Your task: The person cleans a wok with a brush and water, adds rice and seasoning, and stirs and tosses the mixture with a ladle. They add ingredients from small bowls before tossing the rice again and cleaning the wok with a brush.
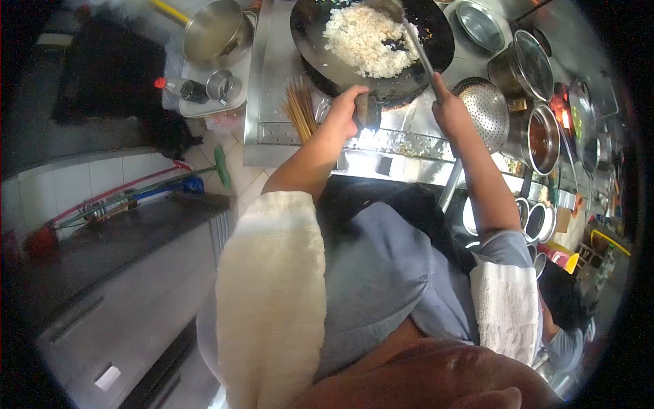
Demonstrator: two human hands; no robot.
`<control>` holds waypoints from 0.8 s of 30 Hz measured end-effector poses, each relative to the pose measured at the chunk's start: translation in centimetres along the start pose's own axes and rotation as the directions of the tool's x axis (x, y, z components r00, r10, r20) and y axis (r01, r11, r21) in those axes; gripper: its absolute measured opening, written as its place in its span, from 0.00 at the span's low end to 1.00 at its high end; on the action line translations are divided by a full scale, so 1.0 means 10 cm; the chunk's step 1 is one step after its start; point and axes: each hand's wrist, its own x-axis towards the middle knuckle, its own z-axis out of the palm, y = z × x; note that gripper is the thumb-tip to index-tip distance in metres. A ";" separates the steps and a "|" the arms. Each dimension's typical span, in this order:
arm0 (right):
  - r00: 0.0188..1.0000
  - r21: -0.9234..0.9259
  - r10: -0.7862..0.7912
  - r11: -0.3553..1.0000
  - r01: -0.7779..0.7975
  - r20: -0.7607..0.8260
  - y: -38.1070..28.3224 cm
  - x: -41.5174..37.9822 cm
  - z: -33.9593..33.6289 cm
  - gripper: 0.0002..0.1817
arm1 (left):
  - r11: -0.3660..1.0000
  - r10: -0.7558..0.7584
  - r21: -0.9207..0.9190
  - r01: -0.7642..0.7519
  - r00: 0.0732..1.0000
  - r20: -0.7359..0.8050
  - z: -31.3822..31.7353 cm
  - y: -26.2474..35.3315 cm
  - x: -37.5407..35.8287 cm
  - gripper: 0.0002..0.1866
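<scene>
A large black wok (310, 44) sits on the steel stove, with loose white rice (371, 41) heaped in it. My left hand (344, 112) is closed at the wok's near edge, around its dark handle (368, 112); part of the grip is hidden. In my right hand (449, 109) is the long metal handle of a ladle (419, 49). The ladle's bowl rests among the rice toward the far side of the wok. Close to my right forearm lies a perforated metal strainer (485, 112).
Left of the wok handle stands a bamboo wok brush (298, 109). A pot of cloudy liquid (212, 33) and a red-capped bottle (178, 87) are farther left. At right are a metal bowl (480, 26), a pot of reddish-brown liquid (543, 140) and another person's sleeve (567, 349).
</scene>
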 end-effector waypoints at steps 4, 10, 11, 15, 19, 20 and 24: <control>0.980 -0.181 -0.104 0.974 0.135 0.172 0.13 -0.12 -0.44 0.42 | 0.992 -0.035 0.122 0.033 0.999 0.009 -0.09 0.07 0.11 0.11; 0.957 -0.174 -0.133 0.968 0.181 0.257 -0.12 -1.35 -1.41 0.38 | 0.971 0.020 0.238 -0.008 0.999 -0.047 -0.12 -0.07 -0.29 0.08; 0.940 -0.168 -0.134 0.967 0.194 0.315 -0.14 -1.52 -1.60 0.38 | 0.971 0.059 0.234 -0.039 0.995 -0.079 0.02 -0.12 -0.59 0.07; 0.911 -0.186 -0.064 0.971 0.151 0.408 -0.28 -1.81 -1.66 0.37 | 0.954 0.281 0.165 -0.250 0.937 -0.207 0.21 -0.37 -0.99 0.09; 0.963 -0.228 -0.229 0.939 0.257 0.145 -0.07 -1.18 -0.62 0.40 | 0.977 0.132 0.171 -0.125 0.991 -0.031 0.06 -0.12 -0.41 0.11; 0.980 -0.311 -0.168 0.931 0.192 0.104 -0.11 -1.06 -0.37 0.40 | 0.973 0.097 0.213 -0.089 0.995 -0.029 -0.02 -0.19 -0.53 0.12; 0.999 -0.290 -0.007 0.957 0.016 0.033 -0.29 -1.14 -0.47 0.39 | 0.712 0.439 0.620 -0.330 0.898 -0.026 -0.34 -0.55 -1.01 0.15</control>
